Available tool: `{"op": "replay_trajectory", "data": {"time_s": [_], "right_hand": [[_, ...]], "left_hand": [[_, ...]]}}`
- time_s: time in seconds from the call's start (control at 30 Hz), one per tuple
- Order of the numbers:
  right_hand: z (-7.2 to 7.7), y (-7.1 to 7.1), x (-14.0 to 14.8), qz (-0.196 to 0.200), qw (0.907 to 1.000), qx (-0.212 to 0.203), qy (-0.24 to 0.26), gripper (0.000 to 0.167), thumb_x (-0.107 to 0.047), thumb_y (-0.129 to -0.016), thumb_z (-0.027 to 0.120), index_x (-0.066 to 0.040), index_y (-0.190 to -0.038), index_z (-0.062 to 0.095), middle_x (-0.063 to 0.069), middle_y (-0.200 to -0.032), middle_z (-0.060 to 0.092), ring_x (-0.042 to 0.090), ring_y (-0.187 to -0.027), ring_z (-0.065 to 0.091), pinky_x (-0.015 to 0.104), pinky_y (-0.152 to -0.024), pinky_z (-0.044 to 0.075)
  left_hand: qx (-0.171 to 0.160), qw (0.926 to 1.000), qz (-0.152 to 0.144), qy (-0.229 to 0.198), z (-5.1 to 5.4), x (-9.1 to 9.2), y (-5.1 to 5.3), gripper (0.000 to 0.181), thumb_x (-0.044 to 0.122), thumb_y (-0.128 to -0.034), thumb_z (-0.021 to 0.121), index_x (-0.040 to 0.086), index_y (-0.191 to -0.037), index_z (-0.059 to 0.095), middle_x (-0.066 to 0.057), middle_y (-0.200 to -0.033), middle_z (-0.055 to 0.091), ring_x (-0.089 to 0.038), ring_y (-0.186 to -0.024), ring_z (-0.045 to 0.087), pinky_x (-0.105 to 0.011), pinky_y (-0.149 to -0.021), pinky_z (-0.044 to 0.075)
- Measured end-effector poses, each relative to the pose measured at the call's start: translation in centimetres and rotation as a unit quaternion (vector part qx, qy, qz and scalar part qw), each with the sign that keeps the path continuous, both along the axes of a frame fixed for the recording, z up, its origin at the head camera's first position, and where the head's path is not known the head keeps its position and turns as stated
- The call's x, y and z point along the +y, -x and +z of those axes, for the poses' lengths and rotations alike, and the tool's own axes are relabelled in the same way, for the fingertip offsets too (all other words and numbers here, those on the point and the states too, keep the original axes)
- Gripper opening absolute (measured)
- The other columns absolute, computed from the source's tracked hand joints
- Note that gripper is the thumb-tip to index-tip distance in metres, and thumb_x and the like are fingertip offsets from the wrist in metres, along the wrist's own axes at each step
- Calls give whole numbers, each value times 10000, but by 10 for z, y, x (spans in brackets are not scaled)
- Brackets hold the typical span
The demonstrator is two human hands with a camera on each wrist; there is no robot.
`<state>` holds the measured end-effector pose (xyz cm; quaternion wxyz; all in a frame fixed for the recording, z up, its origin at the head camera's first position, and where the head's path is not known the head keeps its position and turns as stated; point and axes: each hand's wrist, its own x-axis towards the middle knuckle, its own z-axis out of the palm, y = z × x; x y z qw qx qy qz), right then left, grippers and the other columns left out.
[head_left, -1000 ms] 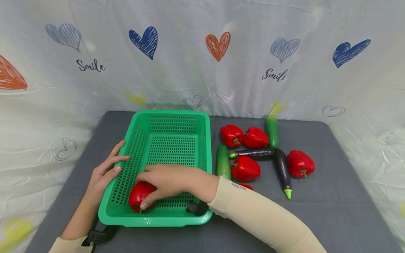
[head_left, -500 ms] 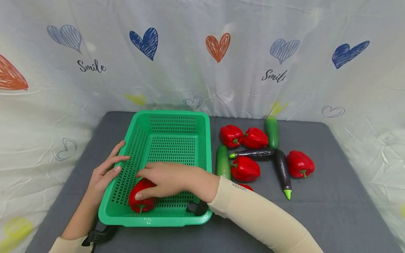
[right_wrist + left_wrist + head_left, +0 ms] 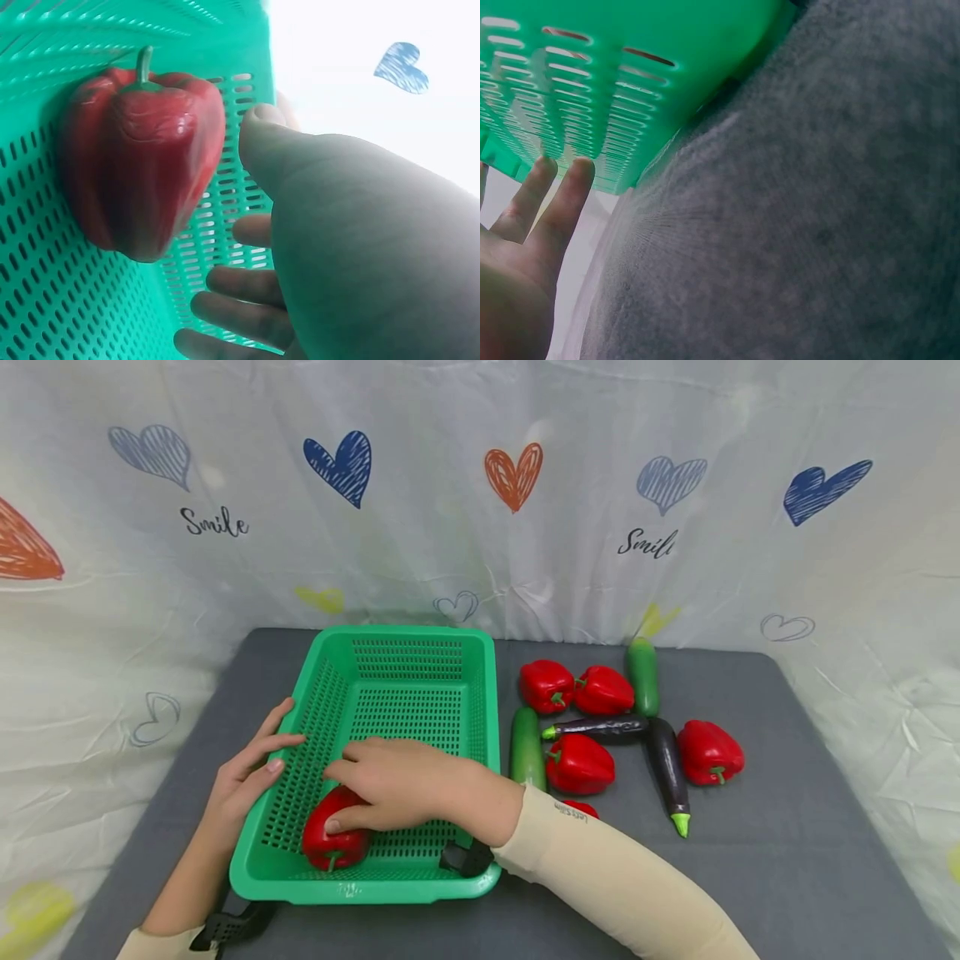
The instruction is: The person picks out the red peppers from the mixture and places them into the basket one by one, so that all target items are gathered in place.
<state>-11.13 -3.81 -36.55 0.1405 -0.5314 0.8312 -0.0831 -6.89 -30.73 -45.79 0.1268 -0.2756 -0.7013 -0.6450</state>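
In the head view a red pepper (image 3: 330, 845) lies in the near left corner of the green basket (image 3: 375, 891). My right hand (image 3: 408, 781) is over it, fingers spread. The right wrist view shows the pepper (image 3: 142, 165) resting against the basket wall, with a gap between it and the thumb and fingers of my right hand (image 3: 337, 240). My left hand (image 3: 243, 777) touches the basket's left side with extended fingers; in the left wrist view two fingertips of that hand (image 3: 529, 255) meet the outer wall (image 3: 705, 45).
Right of the basket lie several red peppers (image 3: 581, 766), two cucumbers (image 3: 528, 747) and two eggplants (image 3: 666, 760) on the grey table (image 3: 780, 860). One pepper (image 3: 581, 808) is partly hidden by my right sleeve. A white curtain (image 3: 420, 485) hangs behind.
My right hand has let go of the pepper and risen slightly, its thumb moving up off the pepper's near side. The left hand stays at the basket.
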Motion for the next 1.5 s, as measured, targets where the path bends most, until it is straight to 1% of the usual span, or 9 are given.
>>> {"op": "replay_trajectory", "data": {"time_s": [0.2, 0.43, 0.53, 0.7, 0.83, 0.93, 1.0, 1.27, 1.5], "right_hand": [[5, -1, 1, 75, 9998, 178, 5, 712, -658, -1072, 565, -162, -1582, 578, -68, -1403, 624, 84, -1215, 578, 225, -1070, 462], [9, -1, 8, -7, 9993, 355, 67, 671, -629, -1073, 594, -159, -1551, 607, -58, -1365, 639, 84, -1181, 581, 227, -1032, 486], [9, 0, 10, -2, 9989, 436, 169, 664, -629, -1074, 591, -159, -1543, 612, -55, -1366, 644, 95, -1180, 585, 239, -1049, 482], [14, 0, 16, -10, 9988, 392, 284, 665, -620, -1077, 593, -151, -1548, 608, -46, -1381, 644, 99, -1200, 587, 238, -1063, 480], [20, 0, 22, -76, 9991, 326, 275, 681, -623, -1078, 590, -147, -1565, 592, -40, -1409, 634, 114, -1246, 583, 250, -1088, 475], [23, 0, 25, -105, 9990, 318, 291, 694, -621, -1074, 598, -142, -1576, 583, -26, -1425, 632, 131, -1267, 584, 266, -1108, 471], [24, 0, 27, -100, 9989, 327, 333, 694, -614, -1075, 603, -135, -1576, 584, -20, -1430, 634, 137, -1275, 585, 268, -1114, 467], [24, 0, 40, -235, 9981, 200, 528, 700, -614, -1073, 609, -131, -1579, 581, -9, -1478, 617, 152, -1349, 566, 280, -1158, 438], [25, -3, 53, -281, 9972, 98, 687, 705, -637, -1073, 589, -142, -1575, 582, -8, -1484, 617, 161, -1361, 566, 307, -1163, 444]], "left_hand": [[-58, 10000, 44, 47, 2, 0, -3, 390, -176, -1035, 402, -172, -1362, 615, -213, -1768, 294, -239, -1665, 213, -253, -1188, 303], [-241, 9997, 37, 58, 3, 2, -2, 372, -144, -1059, 409, -170, -1372, 608, -219, -1775, 272, -246, -1669, 198, -265, -1181, 306], [-268, 9996, 76, 82, 3, 2, -3, 365, -141, -1061, 411, -174, -1366, 608, -228, -1773, 268, -249, -1667, 202, -265, -1174, 312], [-444, 9987, 167, 162, 2, 3, -3, 359, -125, -1067, 414, -169, -1366, 609, -215, -1778, 264, -237, -1664, 208, -270, -1159, 319], [-361, 9992, 129, 136, 4, 4, -3, 361, -134, -1065, 412, -171, -1364, 610, -217, -1775, 270, -240, -1664, 208, -271, -1155, 322], [-211, 9997, 56, 73, 4, 4, -3, 365, -151, -1058, 406, -177, -1360, 609, -227, -1771, 274, -250, -1666, 206, -267, -1169, 319], [-189, 9998, 39, 47, 5, 4, -3, 366, -153, -1057, 407, -176, -1359, 611, -225, -1771, 276, -250, -1666, 204, -263, -1180, 313], [-408, 9989, 165, 134, 4, 4, -4, 355, -135, -1057, 425, -168, -1353, 619, -215, -1773, 278, -233, -1667, 203, -252, -1194, 299], [-251, 9996, 101, 64, 7, 5, -3, 365, -150, -1052, 415, -171, -1353, 620, -225, -1770, 278, -243, -1669, 198, -252, -1191, 304]]}}
